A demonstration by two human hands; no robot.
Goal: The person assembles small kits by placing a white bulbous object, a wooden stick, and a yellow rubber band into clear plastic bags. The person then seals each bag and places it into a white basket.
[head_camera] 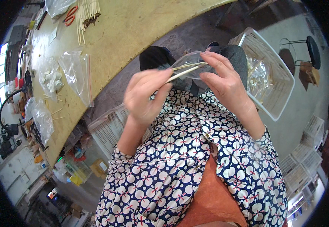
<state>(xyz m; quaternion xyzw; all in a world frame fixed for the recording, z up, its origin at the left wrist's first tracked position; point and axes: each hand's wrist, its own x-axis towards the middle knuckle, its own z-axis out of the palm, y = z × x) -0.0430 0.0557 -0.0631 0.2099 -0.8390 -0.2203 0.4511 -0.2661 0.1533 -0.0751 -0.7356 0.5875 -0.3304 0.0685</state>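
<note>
Above my lap, my left hand (pixel 147 95) grips a thick pale stick (pixel 184 74) together with thinner sticks (pixel 185 65); motion blurs this hand. The sticks point toward my right hand (pixel 224 78), whose thumb and fingers are spread around a clear plastic bag (pixel 192 58). The far ends of the sticks lie at the bag, close to the right fingertips. Whether they are inside the bag or in front of it, I cannot tell.
On the yellowish table (pixel 130 31) are bundled thin sticks (pixel 88 14), red-handled scissors (pixel 70 16), a zip bag (pixel 78 73) and a bag of white pieces (pixel 51 78). A white plastic basket (pixel 283 82) of filled clear bags stands at my right, another basket (pixel 105 127) at my left.
</note>
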